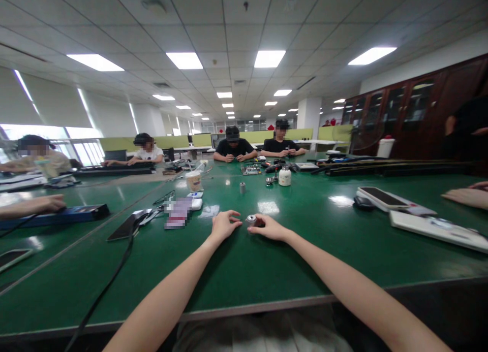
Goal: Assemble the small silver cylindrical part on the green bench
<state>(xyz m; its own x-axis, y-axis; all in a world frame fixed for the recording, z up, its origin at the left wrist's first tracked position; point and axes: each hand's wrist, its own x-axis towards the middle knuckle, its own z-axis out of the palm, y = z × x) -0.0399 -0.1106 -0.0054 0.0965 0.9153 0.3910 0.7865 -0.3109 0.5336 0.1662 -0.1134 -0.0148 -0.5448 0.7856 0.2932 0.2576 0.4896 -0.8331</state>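
On the green table, my right hand has its thumb and fingers round a small silver metal cylinder with a hole in its top. The cylinder stands upright; its right side is partly hidden by my fingers. Just left of it, my left hand is open and holds nothing, its fingers curved toward the cylinder with a small gap between. Farther back, a second small metal cylinder stands alone on the table.
Left of my hands lie a purple-and-white packet, a dark phone and a black cable; a drink cup stands behind. A white jar is farther back. Phones and a white slab lie right. Other people sit around.
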